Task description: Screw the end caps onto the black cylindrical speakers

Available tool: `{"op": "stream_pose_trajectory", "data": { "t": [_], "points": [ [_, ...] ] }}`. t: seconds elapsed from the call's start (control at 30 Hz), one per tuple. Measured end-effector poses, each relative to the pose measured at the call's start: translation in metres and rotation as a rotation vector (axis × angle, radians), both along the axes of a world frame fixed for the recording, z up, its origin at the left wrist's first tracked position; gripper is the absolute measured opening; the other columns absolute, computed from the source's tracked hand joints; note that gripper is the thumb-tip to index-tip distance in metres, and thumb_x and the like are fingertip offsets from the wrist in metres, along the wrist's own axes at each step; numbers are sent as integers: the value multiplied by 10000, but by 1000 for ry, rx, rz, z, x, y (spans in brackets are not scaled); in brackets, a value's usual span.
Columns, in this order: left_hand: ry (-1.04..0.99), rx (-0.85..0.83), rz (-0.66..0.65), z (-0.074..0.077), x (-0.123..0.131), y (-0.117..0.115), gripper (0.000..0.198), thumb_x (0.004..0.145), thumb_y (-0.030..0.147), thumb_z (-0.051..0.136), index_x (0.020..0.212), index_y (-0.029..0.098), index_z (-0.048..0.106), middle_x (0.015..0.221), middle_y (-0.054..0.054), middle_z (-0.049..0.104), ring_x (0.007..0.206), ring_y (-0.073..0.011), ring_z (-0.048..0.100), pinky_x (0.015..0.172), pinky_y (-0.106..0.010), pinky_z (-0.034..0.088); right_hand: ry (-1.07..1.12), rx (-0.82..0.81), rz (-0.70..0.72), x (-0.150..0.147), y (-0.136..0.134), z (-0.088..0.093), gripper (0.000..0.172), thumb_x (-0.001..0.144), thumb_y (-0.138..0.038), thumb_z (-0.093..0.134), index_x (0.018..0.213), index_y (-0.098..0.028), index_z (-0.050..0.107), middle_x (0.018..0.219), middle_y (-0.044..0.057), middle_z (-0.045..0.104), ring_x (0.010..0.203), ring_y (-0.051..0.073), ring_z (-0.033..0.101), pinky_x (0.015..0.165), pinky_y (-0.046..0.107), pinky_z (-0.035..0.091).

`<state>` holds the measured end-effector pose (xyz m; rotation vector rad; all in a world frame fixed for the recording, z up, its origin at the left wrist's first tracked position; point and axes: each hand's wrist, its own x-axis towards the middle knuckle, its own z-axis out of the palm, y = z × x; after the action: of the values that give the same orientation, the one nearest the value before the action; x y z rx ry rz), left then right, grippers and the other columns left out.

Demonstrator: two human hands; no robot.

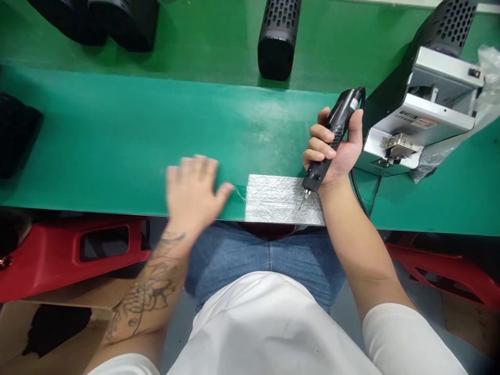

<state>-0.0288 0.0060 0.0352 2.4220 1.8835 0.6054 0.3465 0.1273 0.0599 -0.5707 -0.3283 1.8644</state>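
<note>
My right hand [338, 143] is wrapped round a black electric screwdriver [332, 133], its thin bit angled down toward me. The bit's tip is over a silvery foil-like sheet [273, 200] at the table's front edge; I cannot tell whether it touches. To the left of the sheet, my left hand [193, 190] is spread palm down over the green mat [117, 140], slightly blurred, with nothing in it. A thin clear strand [239, 194] lies between my left thumb and the sheet.
A silver-and-black screw feeder-like machine [424, 114] stands at right, with clear plastic [490, 94] beside it. A black perforated housing [279, 39] stands at the back. More black housings [125, 23] are at back left. A red stool [113, 255] and open cardboard box [70, 338] are below left.
</note>
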Motion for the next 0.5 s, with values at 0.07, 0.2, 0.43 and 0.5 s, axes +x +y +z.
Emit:
{"op": "stream_pose_trajectory", "data": {
  "t": [0.07,0.2,0.43,0.5],
  "points": [
    [-11,76,335,12,-35,9,1011,1236,890,576,1859,100,678,2014,-342,565,1898,-738,439,1479,-1102,205,6,29,0,0,-1,1,676,662,-892,989,1195,-503,842,658,-96,567,511,193,478,550,399,455],
    [-64,43,202,11,-37,-6,941,1216,850,648,1826,135,699,1999,-293,609,1903,-657,490,1548,-1001,250,130,63,31,2,4,-8,724,664,-894,1001,1271,-526,860,684,-88,623,527,207,529,575,419,514],
    [-230,92,-278,-33,44,-28,375,1188,412,804,1547,313,851,1769,-151,841,1761,-481,732,1574,-843,378,611,56,286,28,7,-6,792,734,-978,942,1330,-464,847,707,-59,640,492,191,470,528,401,437],
    [-330,198,-203,-40,44,-26,343,1157,373,794,1485,292,848,1626,-149,898,1622,-455,830,1521,-822,487,637,31,338,40,-10,14,779,775,-953,932,1351,-440,826,709,-52,630,478,191,466,515,408,440]
  ]
}}
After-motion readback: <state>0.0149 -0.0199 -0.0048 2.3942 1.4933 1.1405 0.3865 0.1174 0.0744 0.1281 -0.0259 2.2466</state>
